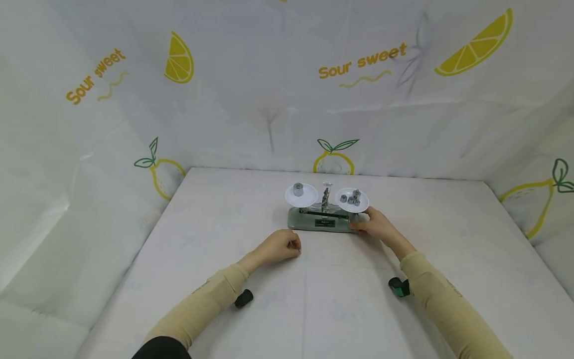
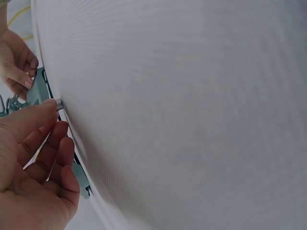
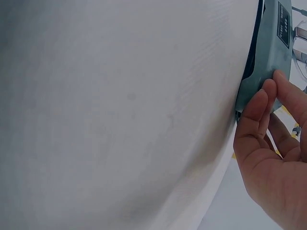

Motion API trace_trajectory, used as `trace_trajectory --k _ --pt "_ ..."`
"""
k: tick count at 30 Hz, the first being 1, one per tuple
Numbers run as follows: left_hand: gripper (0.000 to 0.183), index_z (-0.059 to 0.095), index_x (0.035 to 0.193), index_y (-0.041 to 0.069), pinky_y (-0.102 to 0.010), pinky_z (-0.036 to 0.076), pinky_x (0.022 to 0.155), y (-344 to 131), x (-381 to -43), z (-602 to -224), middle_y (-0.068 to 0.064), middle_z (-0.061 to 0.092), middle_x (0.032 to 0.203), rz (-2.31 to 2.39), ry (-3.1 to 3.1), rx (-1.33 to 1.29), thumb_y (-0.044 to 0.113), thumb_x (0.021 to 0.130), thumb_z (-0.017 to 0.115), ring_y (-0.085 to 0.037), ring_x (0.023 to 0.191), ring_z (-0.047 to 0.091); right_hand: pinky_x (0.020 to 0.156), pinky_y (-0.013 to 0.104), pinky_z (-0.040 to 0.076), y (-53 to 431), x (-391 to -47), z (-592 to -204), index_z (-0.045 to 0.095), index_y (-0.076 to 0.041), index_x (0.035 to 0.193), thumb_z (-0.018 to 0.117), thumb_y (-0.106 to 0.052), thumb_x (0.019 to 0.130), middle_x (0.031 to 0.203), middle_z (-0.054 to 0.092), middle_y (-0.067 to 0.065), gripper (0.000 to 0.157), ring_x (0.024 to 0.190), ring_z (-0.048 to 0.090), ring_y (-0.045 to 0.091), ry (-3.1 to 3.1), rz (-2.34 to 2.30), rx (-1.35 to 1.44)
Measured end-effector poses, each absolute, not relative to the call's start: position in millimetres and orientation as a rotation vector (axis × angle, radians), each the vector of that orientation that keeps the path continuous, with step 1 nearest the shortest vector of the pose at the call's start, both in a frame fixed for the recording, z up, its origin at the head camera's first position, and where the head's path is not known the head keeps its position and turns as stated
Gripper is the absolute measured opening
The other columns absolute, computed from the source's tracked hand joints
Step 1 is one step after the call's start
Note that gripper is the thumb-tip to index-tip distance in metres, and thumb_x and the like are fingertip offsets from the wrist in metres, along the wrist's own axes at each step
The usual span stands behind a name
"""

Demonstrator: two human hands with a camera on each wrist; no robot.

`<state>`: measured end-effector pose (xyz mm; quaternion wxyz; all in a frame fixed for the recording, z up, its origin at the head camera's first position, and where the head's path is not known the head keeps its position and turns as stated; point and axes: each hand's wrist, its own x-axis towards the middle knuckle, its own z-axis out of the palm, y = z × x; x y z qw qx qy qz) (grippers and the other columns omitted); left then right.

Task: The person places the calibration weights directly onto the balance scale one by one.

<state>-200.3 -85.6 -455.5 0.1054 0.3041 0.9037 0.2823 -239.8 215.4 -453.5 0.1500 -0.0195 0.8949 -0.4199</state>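
A green-based balance scale stands on the table with two white pans. One metal weight sits on its left pan; several smaller metal weights are grouped on its right pan. My right hand grips the right end of the base, also visible in the right wrist view. In front of the scale's left end, my left hand is held low over the table. Between thumb and fingers it pinches a small silver metal weight, partly hidden by the fingertips.
The white-covered table extends on both sides of the scale and in front of it. Behind rises a white curtain printed with lemons. Black wrist devices show under both sleeves.
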Motion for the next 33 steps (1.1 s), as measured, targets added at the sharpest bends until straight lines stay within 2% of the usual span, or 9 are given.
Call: trace_trajectory --k 12,21,28,33 --pt "0.003 0.067 0.082 0.012 -0.02 0.043 0.07 -86 -201 -458 0.004 0.063 0.078 0.841 2.685 0.878 0.013 0.081 0.07 -0.007 0.075 0.051 0.072 0.024 0.045 216 -240 -455 0.029 0.001 0.142 0.07 -0.029 0.083 0.129 0.049 0.024 0.079 0.079 0.057 0.013 2.559 -1.236 -0.04" --pt "0.006 0.068 0.084 0.014 -0.02 0.044 0.068 -95 -205 -440 0.003 0.067 0.084 1.049 2.799 0.735 0.019 0.085 0.066 -0.008 0.079 0.056 0.075 0.027 0.044 215 -239 -453 0.026 0.0 0.144 0.069 -0.029 0.083 0.134 0.044 0.025 0.08 0.08 0.056 0.016 2.568 -1.209 -0.047" --pt "0.006 0.071 0.087 0.012 -0.023 0.045 0.069 -106 -213 -422 0.002 0.071 0.084 1.204 2.909 0.672 0.016 0.084 0.067 -0.011 0.078 0.06 0.074 0.025 0.043 215 -239 -451 0.026 0.002 0.143 0.069 -0.029 0.084 0.129 0.047 0.025 0.08 0.08 0.055 0.016 2.567 -1.208 -0.053" --pt "0.006 0.07 0.088 0.011 -0.024 0.046 0.068 -108 -218 -407 0.0 0.071 0.085 1.27 2.981 0.667 0.016 0.085 0.066 -0.014 0.079 0.061 0.079 0.03 0.043 214 -238 -451 0.026 0.002 0.144 0.069 -0.03 0.084 0.129 0.048 0.025 0.08 0.082 0.056 0.016 2.569 -1.201 -0.046"
